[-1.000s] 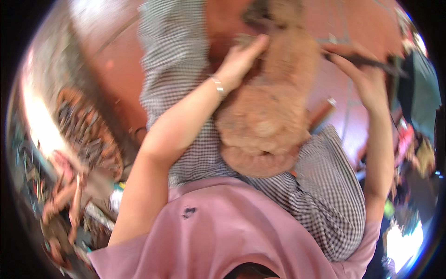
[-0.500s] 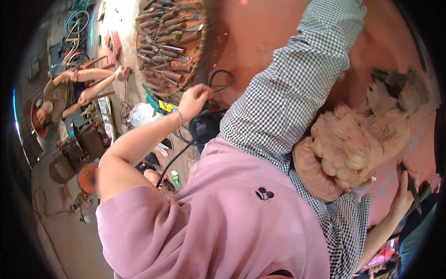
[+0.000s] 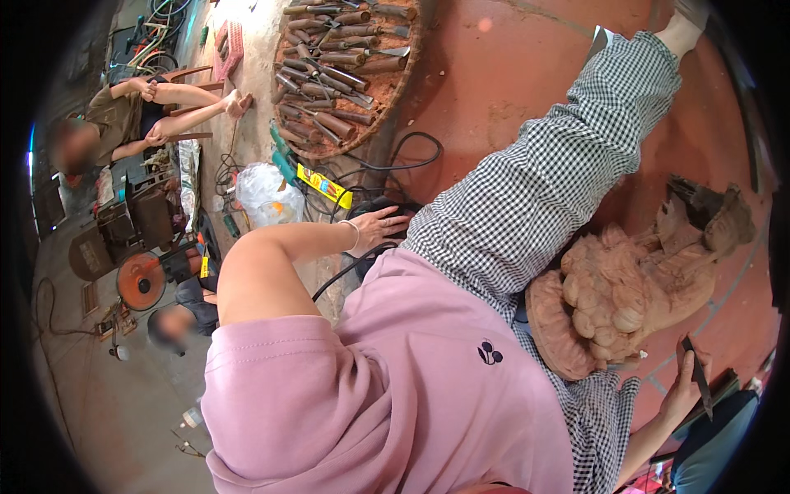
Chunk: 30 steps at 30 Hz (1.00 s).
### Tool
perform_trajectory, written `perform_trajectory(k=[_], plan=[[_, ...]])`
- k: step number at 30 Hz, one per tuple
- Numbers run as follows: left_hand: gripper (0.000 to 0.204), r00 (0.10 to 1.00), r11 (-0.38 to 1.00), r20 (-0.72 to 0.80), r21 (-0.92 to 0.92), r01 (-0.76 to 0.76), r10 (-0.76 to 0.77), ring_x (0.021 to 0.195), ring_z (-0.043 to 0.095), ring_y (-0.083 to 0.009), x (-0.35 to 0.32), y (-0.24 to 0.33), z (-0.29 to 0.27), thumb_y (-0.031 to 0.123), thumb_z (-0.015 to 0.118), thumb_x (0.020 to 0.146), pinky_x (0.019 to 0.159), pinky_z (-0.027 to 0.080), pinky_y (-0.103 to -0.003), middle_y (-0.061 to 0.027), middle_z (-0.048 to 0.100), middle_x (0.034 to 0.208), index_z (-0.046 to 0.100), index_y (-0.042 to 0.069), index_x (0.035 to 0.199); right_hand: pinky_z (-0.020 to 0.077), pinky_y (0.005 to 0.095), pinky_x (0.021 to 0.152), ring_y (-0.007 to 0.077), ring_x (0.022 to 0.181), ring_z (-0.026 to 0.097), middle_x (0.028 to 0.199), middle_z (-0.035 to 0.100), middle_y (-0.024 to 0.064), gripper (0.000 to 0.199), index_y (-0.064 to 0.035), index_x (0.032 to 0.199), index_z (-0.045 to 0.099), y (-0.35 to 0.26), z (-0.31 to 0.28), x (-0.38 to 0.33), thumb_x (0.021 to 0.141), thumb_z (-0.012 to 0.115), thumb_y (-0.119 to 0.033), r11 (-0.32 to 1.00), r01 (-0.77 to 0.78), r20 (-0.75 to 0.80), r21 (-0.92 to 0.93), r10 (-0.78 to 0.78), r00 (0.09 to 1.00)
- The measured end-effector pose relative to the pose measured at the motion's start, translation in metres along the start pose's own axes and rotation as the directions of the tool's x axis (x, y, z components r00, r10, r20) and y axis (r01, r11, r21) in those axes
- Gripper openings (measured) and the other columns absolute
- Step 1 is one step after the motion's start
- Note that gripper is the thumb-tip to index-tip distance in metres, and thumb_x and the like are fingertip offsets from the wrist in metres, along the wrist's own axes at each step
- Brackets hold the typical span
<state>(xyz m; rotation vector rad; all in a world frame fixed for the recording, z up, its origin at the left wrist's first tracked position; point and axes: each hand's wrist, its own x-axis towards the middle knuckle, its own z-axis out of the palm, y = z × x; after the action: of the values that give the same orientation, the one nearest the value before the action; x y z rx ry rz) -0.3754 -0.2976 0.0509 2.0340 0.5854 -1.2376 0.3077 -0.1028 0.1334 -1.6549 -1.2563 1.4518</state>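
Even, bright daylight fills the frame, soft shadows and no harsh glare; focus is sharp at centre, while strong fisheye bending curves the edges into a black rim, and the upper left looks dimmer

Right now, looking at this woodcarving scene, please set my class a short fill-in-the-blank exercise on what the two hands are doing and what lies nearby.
1. The right hand holds a dark carving ____.
2. The left hand rests beside black ____ on the floor.
3. The wooden carving lies on the person's ____ trousers.
4. The round basket holds many wooden-handled ____.

Missing words: knife; cables; checked; chisels
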Motion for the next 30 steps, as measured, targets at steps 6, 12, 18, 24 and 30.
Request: perform_trajectory(k=[6,12,18,24,30], plan=[[0.062,0.996,0.996,-0.049,0.048,0.072,-0.069,0.156,0.005,-0.025,0.012,0.003,0.041,0.043,0.049,0.095,0.126,0.005,-0.053,-0.0002,0.019,0.167,0.035,0.033,0.154,0.0516,0.0469,0.105,0.03,0.115,0.063,0.12,0.063,0.0233,0.017,0.0025,0.098,0.053,0.001,-0.001,-0.005,0.102,0.059,-0.013,0.999,-0.027,-0.027,-0.029,0.026,0.999],[0.074,0.997,0.995,-0.067,0.089,0.045,-0.039,0.156,0.004,-0.0266,0.011,0.001,0.048,0.052,0.056,0.089,0.126,0.005,-0.052,-0.0002,0.015,0.168,0.032,0.032,0.156,0.051,0.0466,0.106,0.0296,0.114,0.063,0.12,0.063,0.0228,0.018,0.0029,0.099,0.054,0.0,0.002,-0.004,0.102,0.058,-0.014,1.0,-0.019,-0.017,-0.021,0.018,1.0],[0.074,0.999,0.996,-0.022,0.076,0.044,-0.042,0.156,0.003,-0.0268,0.005,0.002,0.032,0.055,0.055,0.09,0.126,0.003,-0.052,0.0,0.015,0.168,0.033,0.032,0.156,0.0508,0.0472,0.106,0.0298,0.114,0.063,0.12,0.063,0.0217,0.018,0.0025,0.101,0.054,0.002,0.002,-0.003,0.103,0.058,-0.015,1.0,0.003,0.001,-0.021,-0.002,1.0],[0.07,0.999,0.997,-0.002,0.072,0.042,-0.042,0.156,0.005,-0.0275,0.004,0.0,0.032,0.053,0.053,0.09,0.125,0.004,-0.053,-0.0012,0.017,0.167,0.036,0.031,0.155,0.0515,0.0434,0.103,0.0282,0.113,0.064,0.12,0.064,0.0208,0.015,0.0021,0.107,0.058,0.004,0.001,-0.009,0.101,0.06,-0.012,1.0,0.013,-0.009,-0.013,-0.014,1.0],[0.053,0.999,0.978,-0.039,0.206,0.028,-0.02,0.15,0.025,-0.0291,0.024,-0.017,0.048,0.038,0.056,0.089,0.125,0.014,-0.05,-0.0087,0.037,0.158,0.059,0.018,0.138,0.0511,0.0352,0.098,0.0211,0.107,0.066,0.107,0.071,0.0132,0.018,0.0017,0.109,0.069,-0.02,0.025,-0.007,0.094,0.066,-0.007,0.99,-0.098,-0.118,-0.1,0.086,0.989]])
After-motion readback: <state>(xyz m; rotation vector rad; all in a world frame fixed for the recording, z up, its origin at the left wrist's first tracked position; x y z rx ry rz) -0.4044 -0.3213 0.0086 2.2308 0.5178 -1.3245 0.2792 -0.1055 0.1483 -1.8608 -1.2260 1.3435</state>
